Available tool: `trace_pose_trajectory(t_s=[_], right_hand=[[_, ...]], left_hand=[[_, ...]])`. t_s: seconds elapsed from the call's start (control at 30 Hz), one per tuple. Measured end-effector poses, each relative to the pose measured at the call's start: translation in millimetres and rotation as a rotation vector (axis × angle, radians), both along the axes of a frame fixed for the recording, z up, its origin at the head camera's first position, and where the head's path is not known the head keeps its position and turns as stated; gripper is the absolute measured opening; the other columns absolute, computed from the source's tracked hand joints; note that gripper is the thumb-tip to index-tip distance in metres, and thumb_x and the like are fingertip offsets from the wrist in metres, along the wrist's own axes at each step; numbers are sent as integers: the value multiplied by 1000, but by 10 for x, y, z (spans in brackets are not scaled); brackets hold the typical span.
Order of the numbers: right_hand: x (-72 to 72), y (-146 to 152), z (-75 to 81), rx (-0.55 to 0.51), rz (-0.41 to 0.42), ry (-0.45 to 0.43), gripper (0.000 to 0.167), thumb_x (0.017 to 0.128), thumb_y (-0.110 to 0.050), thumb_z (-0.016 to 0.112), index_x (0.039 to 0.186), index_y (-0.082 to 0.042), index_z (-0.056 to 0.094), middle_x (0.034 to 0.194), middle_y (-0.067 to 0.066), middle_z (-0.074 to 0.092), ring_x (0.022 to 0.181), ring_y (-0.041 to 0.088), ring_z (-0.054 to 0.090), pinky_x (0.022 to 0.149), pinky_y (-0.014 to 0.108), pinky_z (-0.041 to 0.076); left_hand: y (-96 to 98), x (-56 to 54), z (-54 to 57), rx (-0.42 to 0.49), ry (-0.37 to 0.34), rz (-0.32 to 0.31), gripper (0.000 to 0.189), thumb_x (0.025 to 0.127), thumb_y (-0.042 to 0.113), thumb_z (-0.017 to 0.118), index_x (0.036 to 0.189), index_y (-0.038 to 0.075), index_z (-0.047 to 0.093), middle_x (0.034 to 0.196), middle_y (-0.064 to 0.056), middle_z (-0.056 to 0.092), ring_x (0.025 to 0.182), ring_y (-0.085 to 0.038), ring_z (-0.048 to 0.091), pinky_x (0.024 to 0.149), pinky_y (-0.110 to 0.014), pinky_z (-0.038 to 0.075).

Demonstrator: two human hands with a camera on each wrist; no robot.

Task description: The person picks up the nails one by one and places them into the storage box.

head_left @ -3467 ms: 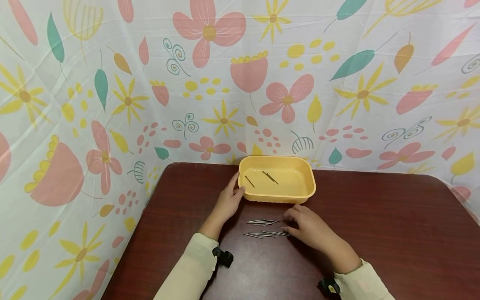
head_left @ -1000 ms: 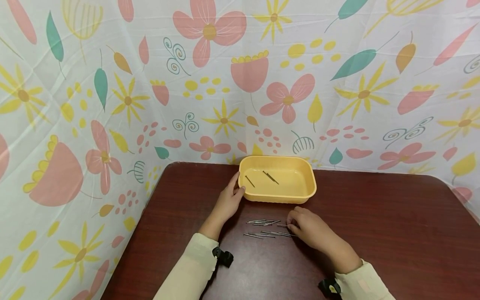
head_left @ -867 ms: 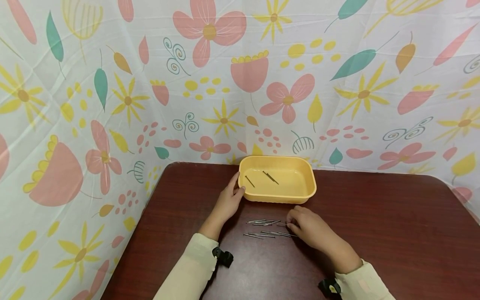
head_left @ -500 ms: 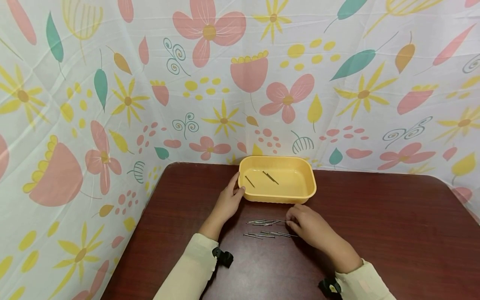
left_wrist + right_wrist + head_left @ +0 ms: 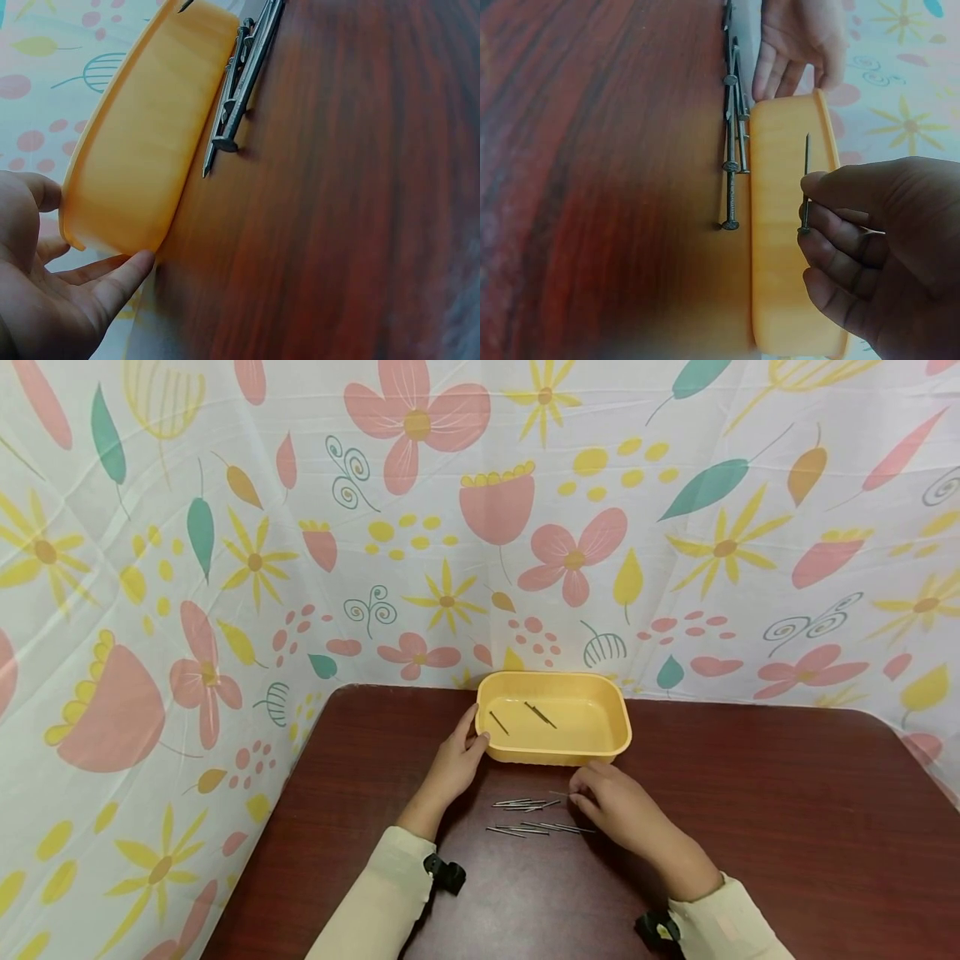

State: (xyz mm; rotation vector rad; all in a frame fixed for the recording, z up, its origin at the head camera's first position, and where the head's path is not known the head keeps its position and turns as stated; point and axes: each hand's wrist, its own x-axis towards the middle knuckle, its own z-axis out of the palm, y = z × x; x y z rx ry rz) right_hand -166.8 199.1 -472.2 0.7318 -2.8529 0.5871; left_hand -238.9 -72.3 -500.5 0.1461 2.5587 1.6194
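A yellow plastic tray [image 5: 570, 755] stands by the back edge of the table, with a few nails [image 5: 540, 714] lying inside. At the tray's left end, my left hand [image 5: 456, 758] holds the corner, thumb near the front rim and fingers against the end wall. My right hand [image 5: 618, 806] pinches a single nail [image 5: 806, 161] between thumb and fingertips, just above the table in front of the tray. The right wrist view shows this nail's point and head sticking out from the fingers. Two loose groups of nails, a farther group [image 5: 521, 805] and a nearer group [image 5: 536, 830], lie left of that hand.
The dark red-brown table [image 5: 772, 802] extends to both sides. A floral cloth [image 5: 720, 568] hangs behind and to the left of it. Black straps with small devices [image 5: 446, 874] sit on both wrists.
My right hand has drawn a nail away from beside the farther group and lifted it slightly toward the tray. My left hand and the tray stay in place.
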Motion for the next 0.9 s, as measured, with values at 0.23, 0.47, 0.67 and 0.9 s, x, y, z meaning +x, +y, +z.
trace_pose_trajectory(t_s=[0.23,0.47,0.67,0.9], right_hand=[[-53,-9,38,-17,2,23,13,89,-10,76,88,-18,66,87,-8,59,85,10,57,76,34,51],[-98,-8,80,-37,-6,69,10,89,-11,77,90,-16,68,86,-7,59,83,10,57,75,34,52],[-143,-8,134,-54,-14,93,9,90,-13,76,91,-15,68,89,-4,62,85,13,60,76,37,53],[-209,-2,171,-72,-38,115,7,90,-12,76,91,-14,68,90,-1,63,85,16,60,77,39,52]], left_hand=[[-8,-4,5,3,-2,-9,61,107,38,48,162,32,23,154,-15,48,129,-25,60,104,-50,50],[-10,-5,-17,1,-6,-10,61,107,40,48,162,35,22,154,-14,48,129,-24,61,104,-49,50],[-13,-4,-20,10,-2,-10,60,107,39,48,161,37,22,155,-13,47,130,-24,60,105,-50,49],[-11,3,-13,8,-10,-12,61,106,41,47,161,39,21,156,-12,46,130,-24,60,105,-50,49]])
